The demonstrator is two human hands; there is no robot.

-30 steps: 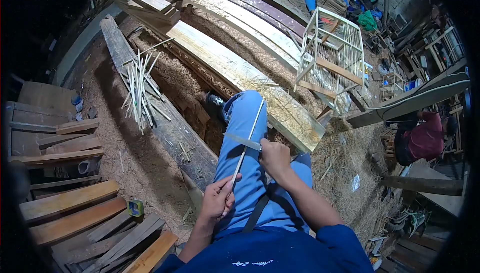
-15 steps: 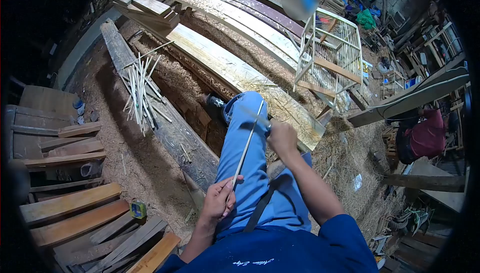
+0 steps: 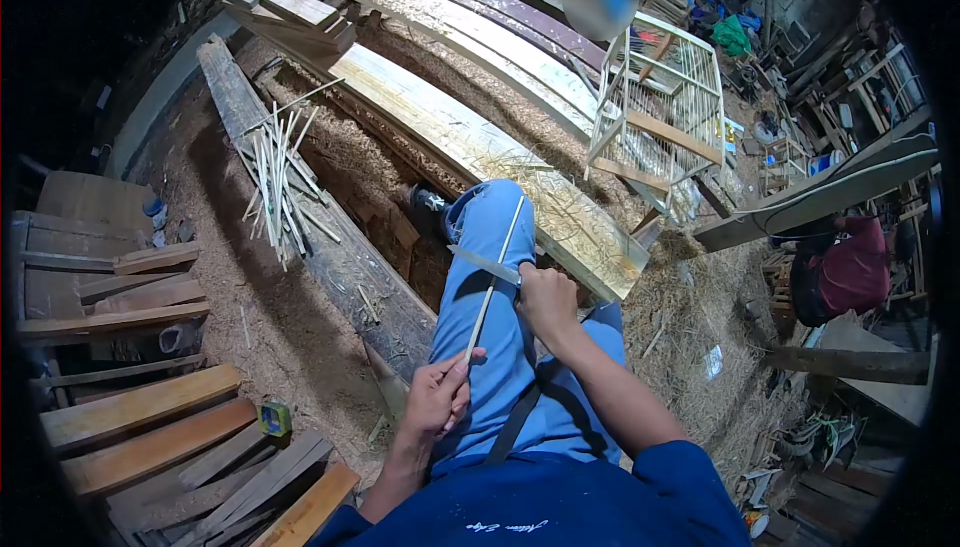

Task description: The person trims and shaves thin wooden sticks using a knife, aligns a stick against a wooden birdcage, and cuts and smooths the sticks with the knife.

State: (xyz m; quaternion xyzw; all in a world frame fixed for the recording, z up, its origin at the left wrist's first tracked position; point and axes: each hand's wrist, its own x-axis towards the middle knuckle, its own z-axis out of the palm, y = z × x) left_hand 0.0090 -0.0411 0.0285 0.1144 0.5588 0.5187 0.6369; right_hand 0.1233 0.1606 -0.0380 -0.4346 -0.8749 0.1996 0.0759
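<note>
A thin pale stick lies lengthwise over the thigh of my blue trousers, its far end at the knee. My left hand is closed round its near end. In my right hand is the handle of a knife, whose blade points left and crosses the stick at mid-thigh. The handle itself is mostly hidden by my fingers. Farther left, a loose bundle of similar pale sticks rests on a grey weathered plank.
A long light board runs beyond my knee, strewn with shavings. A slatted wooden frame stands at the upper right. Cut boards lie at the lower left beside a green tape measure. A person in dark red is at the right.
My right hand and the knife have moved down the stick toward me, and the blade now shows clearly. My left hand keeps its hold in nearly the same place.
</note>
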